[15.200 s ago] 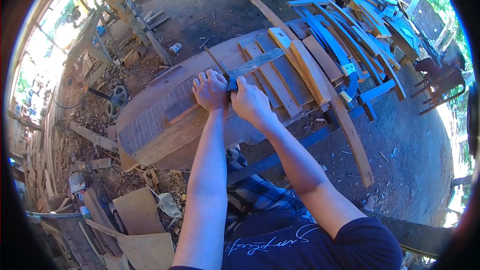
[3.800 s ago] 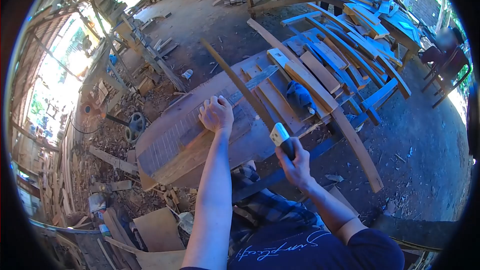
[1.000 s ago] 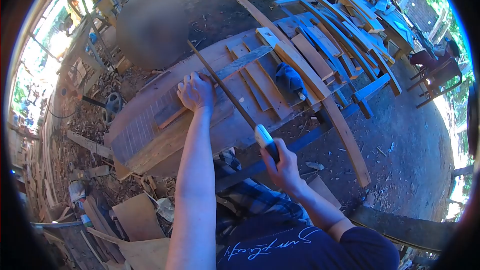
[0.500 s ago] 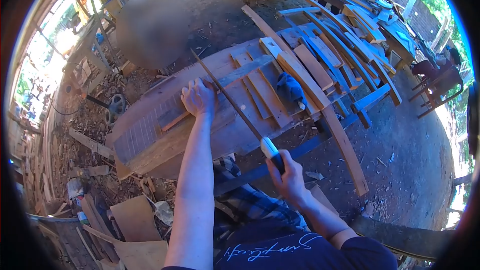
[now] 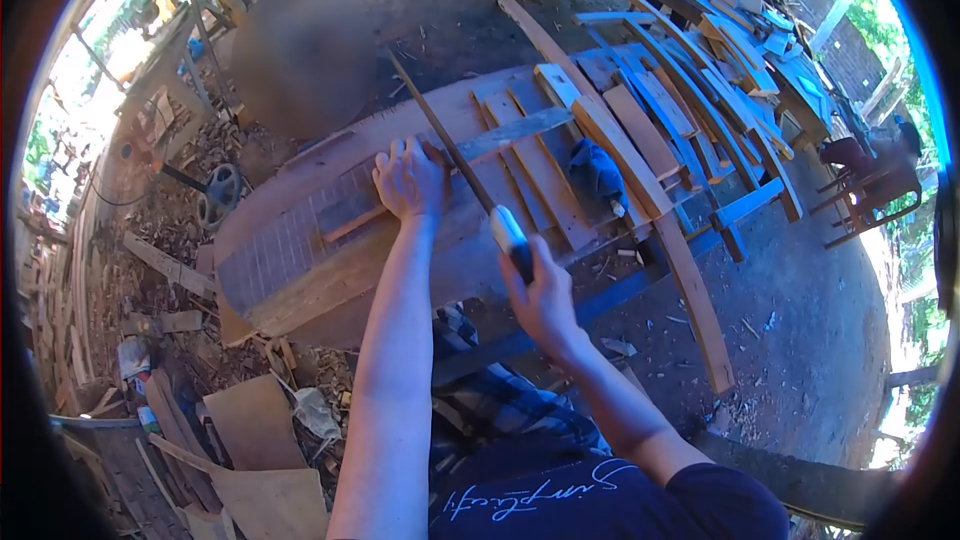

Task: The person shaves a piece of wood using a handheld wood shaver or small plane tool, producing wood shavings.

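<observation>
My right hand (image 5: pixel 545 295) is closed around the pale and dark handle of a handsaw (image 5: pixel 512 238). Its long thin blade slants away to the upper left and crosses a wooden board (image 5: pixel 515 132), just right of my other hand. My left hand (image 5: pixel 410 180) bears down on this board, with its fingers bent over it. Below lies a broad wooden worktop (image 5: pixel 290 290), with pencil-like lines ruled across its left part. Where the teeth meet the wood cannot be made out.
Flat wood pieces (image 5: pixel 540 175) and a blue object (image 5: pixel 595 175) lie right of the saw. Beyond them is a stack of curved slats (image 5: pixel 690 90). One long curved slat (image 5: pixel 695 305) juts toward me. A handwheel (image 5: pixel 222 195) and wood scraps (image 5: pixel 250 420) are on the left.
My right hand and the saw have moved forward and left, away from my body. My left hand stays on the board; the whole view has shifted slightly.
</observation>
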{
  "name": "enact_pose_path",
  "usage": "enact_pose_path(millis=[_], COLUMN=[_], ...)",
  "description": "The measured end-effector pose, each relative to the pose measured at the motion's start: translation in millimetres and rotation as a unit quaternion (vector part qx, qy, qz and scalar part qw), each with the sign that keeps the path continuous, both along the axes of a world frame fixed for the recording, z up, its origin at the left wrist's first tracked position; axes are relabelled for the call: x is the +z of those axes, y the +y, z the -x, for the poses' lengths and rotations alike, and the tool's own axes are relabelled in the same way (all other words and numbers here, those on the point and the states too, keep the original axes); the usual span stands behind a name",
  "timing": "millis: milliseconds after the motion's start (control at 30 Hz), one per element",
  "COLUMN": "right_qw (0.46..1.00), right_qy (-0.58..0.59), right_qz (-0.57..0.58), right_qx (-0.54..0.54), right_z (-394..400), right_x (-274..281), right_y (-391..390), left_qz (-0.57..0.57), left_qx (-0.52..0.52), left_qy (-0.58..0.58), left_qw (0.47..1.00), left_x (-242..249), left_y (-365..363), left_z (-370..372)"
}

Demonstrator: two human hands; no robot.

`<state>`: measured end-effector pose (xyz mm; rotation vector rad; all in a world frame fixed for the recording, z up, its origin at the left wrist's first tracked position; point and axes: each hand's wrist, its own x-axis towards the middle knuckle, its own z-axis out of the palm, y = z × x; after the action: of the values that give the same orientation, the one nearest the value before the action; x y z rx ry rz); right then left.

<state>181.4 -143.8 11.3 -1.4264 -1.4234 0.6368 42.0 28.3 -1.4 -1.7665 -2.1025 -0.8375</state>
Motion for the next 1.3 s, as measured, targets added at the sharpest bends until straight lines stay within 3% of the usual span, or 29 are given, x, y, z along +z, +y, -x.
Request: enact_pose_path(millis=[100, 267, 333, 467, 533, 700, 800, 933, 1033, 1200, 1300], right_qw=[0.999, 0.998, 0.998, 0.999, 1.000, 0.999, 0.999, 1.000, 0.999, 0.999, 0.995], right_qy=[0.031, 0.036, 0.023, 0.035, 0.005, 0.036, 0.022, 0.016, 0.029, 0.032, 0.057], right_qz=[-0.007, 0.051, 0.059, -0.012, 0.004, 0.034, 0.043, 0.004, -0.019, 0.043, 0.074], right_qx=[0.012, -0.003, -0.001, 0.003, 0.021, -0.010, -0.015, 0.014, 0.015, -0.007, -0.017], right_z=[11.3, -17.3, -20.9, -0.4, 8.3, -17.0, -25.9, 1.1, 4.8, -27.5, -24.6], right_x=[-6.3, -1.6, -0.1, 2.3, -1.5, -8.2, -10.7, -0.4, -2.1, -31.0, -22.8], right_y=[32.1, -46.4, -60.5, 13.6, 37.6, -44.0, -54.8, 26.3, 34.8, -56.6, -52.7], left_qz=[-0.014, -0.010, -0.014, -0.007, -0.004, 0.002, 0.009, -0.009, -0.043, -0.022, -0.018], left_qx=[0.016, 0.045, 0.001, -0.023, 0.026, 0.033, 0.012, 0.001, 0.045, 0.035, 0.007], left_qy=[-0.006, -0.021, -0.022, -0.024, -0.023, -0.038, -0.033, -0.016, -0.024, -0.017, -0.005], left_qw=[1.000, 0.999, 1.000, 0.999, 0.999, 0.999, 0.999, 1.000, 0.998, 0.999, 1.000], left_x=[1.6, 3.3, 1.6, 6.4, 5.7, 5.9, 5.4, 6.3, -1.3, 3.8, 1.3], left_y=[4.9, 4.7, 2.6, 0.5, 1.5, 3.2, -1.4, -1.2, 4.2, 5.1, 0.4], left_z=[-1.5, -2.9, 0.1, -0.7, -3.1, -5.2, -3.0, -3.4, -7.2, -5.9, -2.4])
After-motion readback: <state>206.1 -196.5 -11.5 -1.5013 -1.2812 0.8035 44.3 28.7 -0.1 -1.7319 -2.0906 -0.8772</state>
